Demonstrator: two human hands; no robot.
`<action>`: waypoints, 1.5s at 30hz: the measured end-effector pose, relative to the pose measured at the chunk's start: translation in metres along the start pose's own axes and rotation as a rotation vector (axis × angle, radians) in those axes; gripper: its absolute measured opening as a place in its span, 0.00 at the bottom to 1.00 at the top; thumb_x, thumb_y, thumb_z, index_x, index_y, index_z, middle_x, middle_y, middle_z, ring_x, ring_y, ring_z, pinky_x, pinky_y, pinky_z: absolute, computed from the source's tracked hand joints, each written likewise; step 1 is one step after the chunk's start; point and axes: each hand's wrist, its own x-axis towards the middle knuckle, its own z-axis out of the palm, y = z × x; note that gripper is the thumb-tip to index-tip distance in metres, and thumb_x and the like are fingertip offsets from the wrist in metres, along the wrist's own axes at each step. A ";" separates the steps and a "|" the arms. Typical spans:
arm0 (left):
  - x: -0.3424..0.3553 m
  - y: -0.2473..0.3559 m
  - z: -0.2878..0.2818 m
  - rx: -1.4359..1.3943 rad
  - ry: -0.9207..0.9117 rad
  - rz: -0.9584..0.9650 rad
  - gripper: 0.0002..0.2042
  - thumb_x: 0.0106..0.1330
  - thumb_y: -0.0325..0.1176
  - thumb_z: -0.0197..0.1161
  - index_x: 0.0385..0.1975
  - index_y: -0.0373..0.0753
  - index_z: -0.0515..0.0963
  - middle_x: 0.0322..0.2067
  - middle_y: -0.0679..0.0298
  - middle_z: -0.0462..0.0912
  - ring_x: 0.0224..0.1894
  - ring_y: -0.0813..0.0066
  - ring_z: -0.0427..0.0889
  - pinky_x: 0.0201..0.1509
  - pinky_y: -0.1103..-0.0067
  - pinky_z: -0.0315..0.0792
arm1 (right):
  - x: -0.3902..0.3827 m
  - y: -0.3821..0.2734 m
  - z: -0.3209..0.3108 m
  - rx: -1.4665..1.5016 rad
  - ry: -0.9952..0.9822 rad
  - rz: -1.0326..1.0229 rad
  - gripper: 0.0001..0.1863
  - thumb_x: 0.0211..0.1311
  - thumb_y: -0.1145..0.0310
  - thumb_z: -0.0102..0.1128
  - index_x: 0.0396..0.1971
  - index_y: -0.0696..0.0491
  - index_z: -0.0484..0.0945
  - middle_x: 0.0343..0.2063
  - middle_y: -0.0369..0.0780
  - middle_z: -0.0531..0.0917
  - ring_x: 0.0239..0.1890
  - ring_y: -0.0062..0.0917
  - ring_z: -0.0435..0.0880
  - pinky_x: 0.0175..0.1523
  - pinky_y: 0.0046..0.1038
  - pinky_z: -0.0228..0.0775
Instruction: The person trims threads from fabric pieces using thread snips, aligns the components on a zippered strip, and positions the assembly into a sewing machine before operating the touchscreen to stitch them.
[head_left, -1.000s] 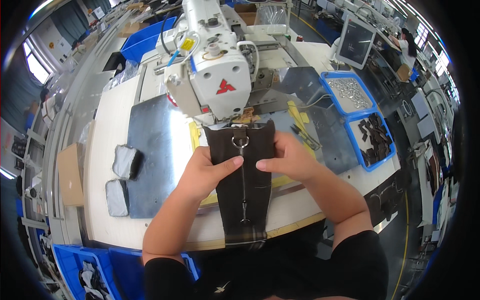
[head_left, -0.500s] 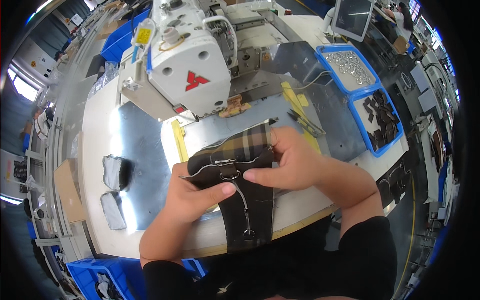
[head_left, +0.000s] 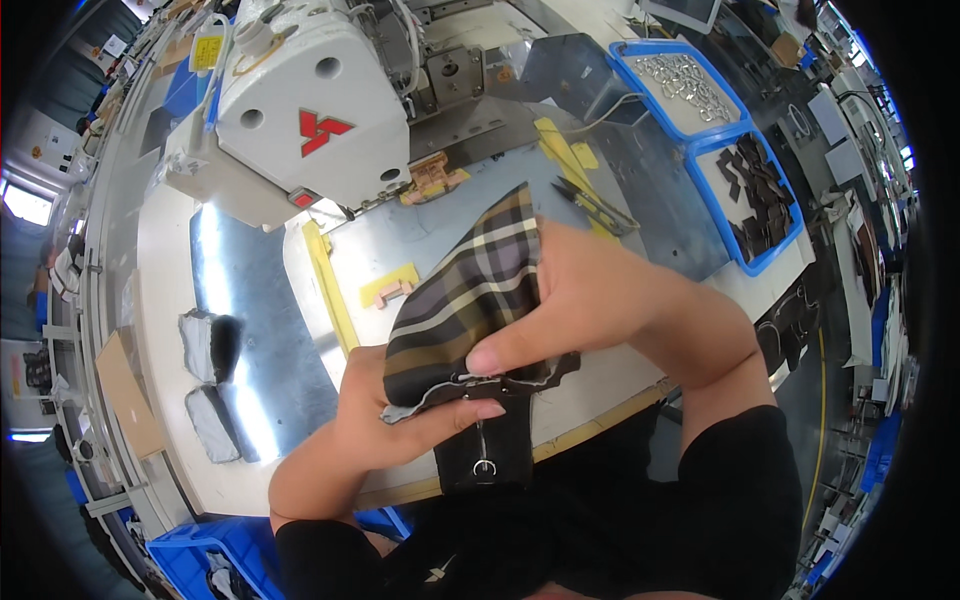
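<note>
My left hand (head_left: 395, 425) and my right hand (head_left: 580, 305) are both closed on a dark fabric piece (head_left: 470, 295), folded so that its plaid side faces up. My right thumb presses on the plaid near the bunched edge; my left thumb lies just below that edge. The dark tail (head_left: 485, 445) hangs toward me, with a thin silvery cord and a D-ring (head_left: 484, 468) on it. The white sewing machine head (head_left: 290, 130) stands beyond my hands, over a metal plate with yellow strips (head_left: 325, 270). Scissors (head_left: 600, 205) lie on the plate right of the fabric.
At the right are a blue-rimmed tray of metal rings (head_left: 680, 95) and another of dark pieces (head_left: 760, 200). Two padded pieces (head_left: 205, 420) lie at the left, beside cardboard (head_left: 130, 395). A blue crate (head_left: 200, 540) stands at lower left. A screen (head_left: 680, 12) is at the top.
Both hands have folded the fabric's far end over toward me, turning the plaid side up and covering the ring near the top. The fabric has moved away from the machine's needle area.
</note>
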 end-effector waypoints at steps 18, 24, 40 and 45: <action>-0.013 -0.006 -0.002 0.318 0.056 0.124 0.16 0.55 0.26 0.77 0.44 0.35 0.86 0.42 0.55 0.89 0.42 0.59 0.90 0.48 0.74 0.82 | -0.009 -0.005 0.009 0.073 -0.060 -0.090 0.27 0.57 0.72 0.77 0.56 0.61 0.79 0.48 0.40 0.87 0.50 0.22 0.83 0.55 0.26 0.75; -0.006 -0.002 0.006 -0.015 0.194 0.016 0.30 0.52 0.30 0.84 0.54 0.32 0.77 0.47 0.58 0.87 0.46 0.67 0.88 0.52 0.73 0.80 | -0.008 0.000 0.016 0.167 0.037 -0.148 0.22 0.62 0.70 0.74 0.54 0.59 0.79 0.46 0.38 0.86 0.47 0.20 0.81 0.55 0.27 0.74; -0.009 0.001 -0.010 0.487 0.402 0.244 0.22 0.53 0.32 0.83 0.42 0.35 0.77 0.38 0.57 0.80 0.38 0.66 0.79 0.44 0.76 0.72 | -0.014 0.001 0.019 0.043 0.128 -0.262 0.22 0.68 0.67 0.69 0.57 0.59 0.78 0.48 0.39 0.85 0.47 0.21 0.79 0.54 0.28 0.74; -0.013 0.001 -0.008 0.060 0.384 0.022 0.21 0.53 0.28 0.84 0.42 0.35 0.77 0.33 0.64 0.81 0.36 0.78 0.78 0.45 0.81 0.72 | -0.014 0.003 0.014 -0.085 0.114 -0.177 0.21 0.68 0.68 0.68 0.58 0.59 0.77 0.48 0.39 0.85 0.48 0.21 0.79 0.55 0.28 0.74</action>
